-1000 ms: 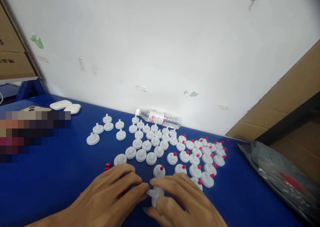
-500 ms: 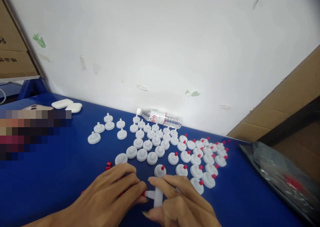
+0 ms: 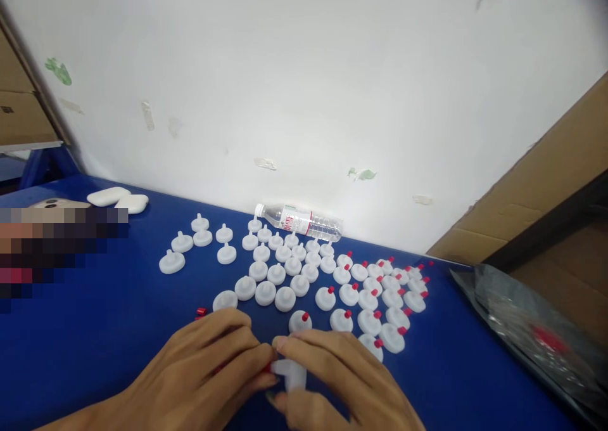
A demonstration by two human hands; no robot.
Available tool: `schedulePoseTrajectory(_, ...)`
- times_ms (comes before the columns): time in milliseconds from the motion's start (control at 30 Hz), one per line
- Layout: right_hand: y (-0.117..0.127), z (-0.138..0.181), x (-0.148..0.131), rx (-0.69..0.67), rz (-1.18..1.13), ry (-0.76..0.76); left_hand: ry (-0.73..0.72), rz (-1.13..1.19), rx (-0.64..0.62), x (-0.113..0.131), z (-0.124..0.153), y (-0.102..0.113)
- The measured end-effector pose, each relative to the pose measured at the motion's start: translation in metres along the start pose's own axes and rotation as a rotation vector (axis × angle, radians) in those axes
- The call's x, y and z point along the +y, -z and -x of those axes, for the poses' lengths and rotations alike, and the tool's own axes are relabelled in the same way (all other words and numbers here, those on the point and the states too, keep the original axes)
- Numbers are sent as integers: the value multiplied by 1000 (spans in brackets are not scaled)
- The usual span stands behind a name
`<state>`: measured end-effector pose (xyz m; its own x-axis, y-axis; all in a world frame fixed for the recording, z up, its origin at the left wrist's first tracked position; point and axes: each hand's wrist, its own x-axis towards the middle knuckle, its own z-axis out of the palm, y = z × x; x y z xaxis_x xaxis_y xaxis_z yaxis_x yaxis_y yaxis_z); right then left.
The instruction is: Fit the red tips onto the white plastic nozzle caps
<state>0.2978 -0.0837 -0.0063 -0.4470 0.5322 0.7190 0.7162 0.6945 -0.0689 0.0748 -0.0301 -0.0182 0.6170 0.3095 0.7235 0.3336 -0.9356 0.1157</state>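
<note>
Between my hands is a white nozzle cap (image 3: 295,375), its narrow spout pointing left. My right hand (image 3: 346,380) pinches the round body between thumb and fingers. My left hand (image 3: 209,367) is closed on a small red tip cap (image 3: 268,367), which meets the end of the spout; the fingers hide most of it. Just beyond my hands sits a white cap with a red tip (image 3: 300,321). Several more red-tipped caps (image 3: 369,321) stand to the right, and several plain white caps (image 3: 265,293) without red tips stand in the middle and to the left.
Small loose red pieces (image 3: 201,312) lie beside my left hand on the blue table (image 3: 95,329). A clear plastic bottle (image 3: 304,220) lies along the wall. White cases (image 3: 132,203) rest at the far left. A grey plastic bag (image 3: 522,329) and cardboard (image 3: 517,177) stand at the right.
The view has shifted slightly, so the table things sit a little further left. My hands still hold the cap and red tip together; the cap's body has turned a little in my right fingers.
</note>
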Motion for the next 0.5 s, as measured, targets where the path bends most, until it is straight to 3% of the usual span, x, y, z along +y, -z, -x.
schedulePoseTrajectory(133, 13, -15, 11, -65, 67, 113, 27, -53, -53, -5, 0, 6)
schedulePoseTrajectory(233, 22, -16, 27, -109, 102, 102, 60, -84, -110, -6, 1, 10)
schedulePoseTrajectory(367, 22, 0, 52, -141, 162, -113, 138, -52, -150, -3, 1, 9)
schedulePoseTrajectory(500, 18, 11, 65, -256, 193, -274, 176, -15, -164, 2, 0, 7)
